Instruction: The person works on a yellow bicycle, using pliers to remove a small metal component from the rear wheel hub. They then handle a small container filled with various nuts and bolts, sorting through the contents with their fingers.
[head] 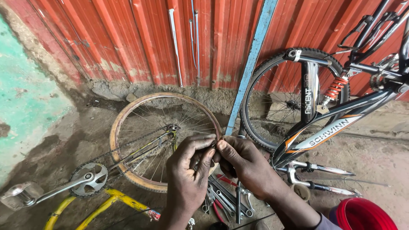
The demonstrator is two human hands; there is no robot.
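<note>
My left hand (187, 172) and my right hand (247, 164) meet at fingertip level in the middle of the view, pinching a small metal part (214, 144) between them; the part is too small to make out. Behind the hands lies a bare bicycle wheel (128, 115) with a tan rim and thin spokes, still fixed in a yellow bicycle frame (106, 202) lying on the ground. A chain runs from the wheel hub to a silver crank and chainring (88, 179) at lower left.
Several wrenches and pliers (226, 198) lie on the dirt floor under my hands. A black bicycle (332, 123) with a tyred wheel and red spring leans at right. A blue bar (251, 64) leans on the red corrugated wall. A red bucket (362, 215) sits at bottom right.
</note>
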